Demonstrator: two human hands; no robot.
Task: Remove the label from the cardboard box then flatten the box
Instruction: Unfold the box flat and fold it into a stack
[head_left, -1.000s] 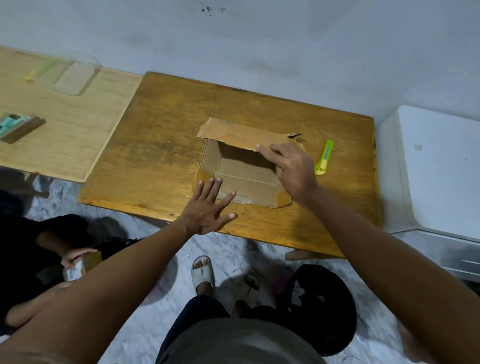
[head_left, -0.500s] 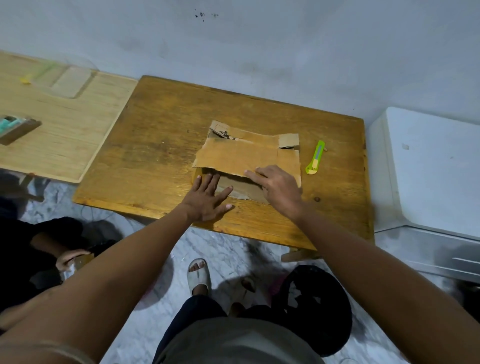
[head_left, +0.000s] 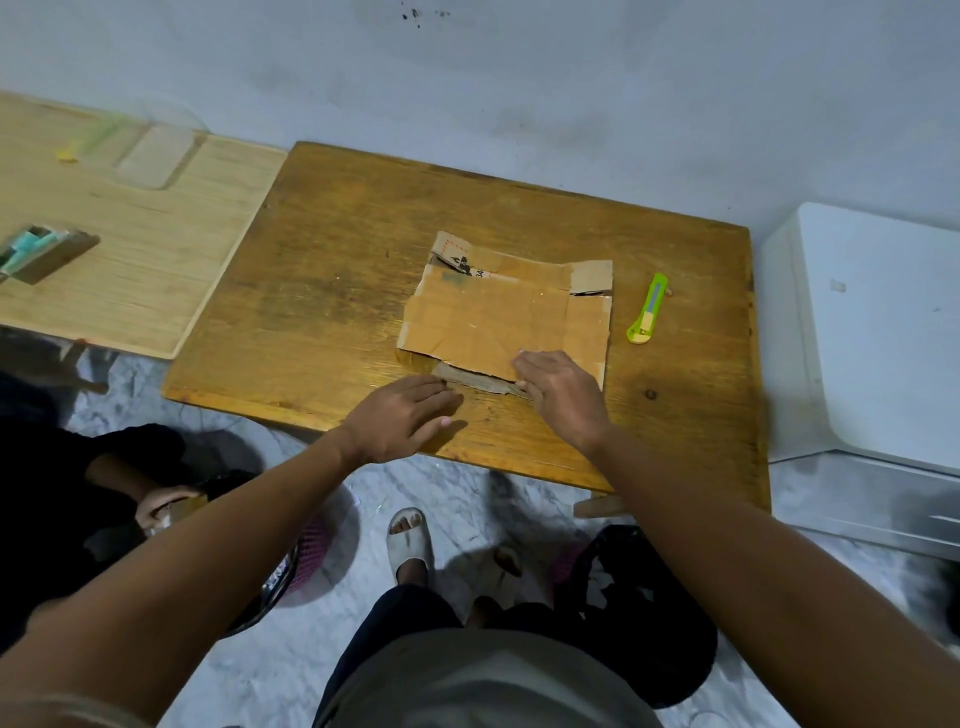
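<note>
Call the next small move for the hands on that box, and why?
Probably slide the left hand up onto the cardboard box and press. The box lies nearly flat, but its near flap pokes out at the front edge, and only the right hand bears on it; the left rests on the table.

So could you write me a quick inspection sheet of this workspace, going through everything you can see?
Surface: brown wooden table, worn, against a pale wall.
Job's things: cardboard box lying pressed flat on the table; dark printed scraps at its far left corner, whether label remains I cannot tell.
Clutter: green utility knife right of the box, apart from it.
Fingers: right hand flat on the box's near edge; left hand flat on the table just beside it, holding nothing.
Cables: nothing seen.
Surroundings: lighter wooden board to the left, white cabinet to the right, marble-patterned floor, black bag by the person's feet.
</note>
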